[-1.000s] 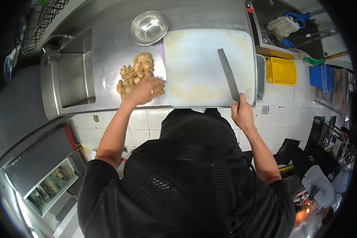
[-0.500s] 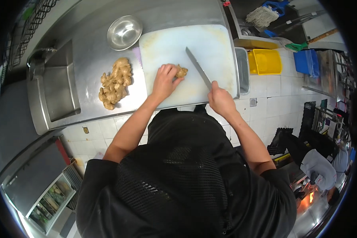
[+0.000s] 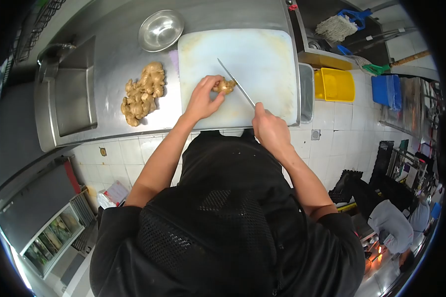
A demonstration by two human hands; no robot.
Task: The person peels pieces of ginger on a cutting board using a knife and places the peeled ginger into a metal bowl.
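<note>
My left hand (image 3: 204,98) grips a small piece of ginger (image 3: 226,86) on the white cutting board (image 3: 267,54), its fingers bent around the near side. In my right hand (image 3: 271,128) is the handle of a long knife (image 3: 244,93). The blade slants up and left, edge-on to me, right beside the ginger's right end; I cannot tell whether it touches. Left of the board, a pile of large ginger roots (image 3: 144,94) lies on the steel counter (image 3: 109,64). Above that pile stands a round metal bowl (image 3: 161,30) with nothing visible inside.
A steel sink (image 3: 74,101) is at the counter's left end. Right of the board are a grey bin (image 3: 306,94), a yellow bucket (image 3: 336,84) and a blue container (image 3: 386,91). A mop (image 3: 336,28) lies at upper right. Another person (image 3: 391,225) bends near flames at lower right.
The knife has moved left, up to the ginger, and its blade has turned edge-on. My left hand has shifted, so more of the ginger shows. The camera view has tilted slightly.
</note>
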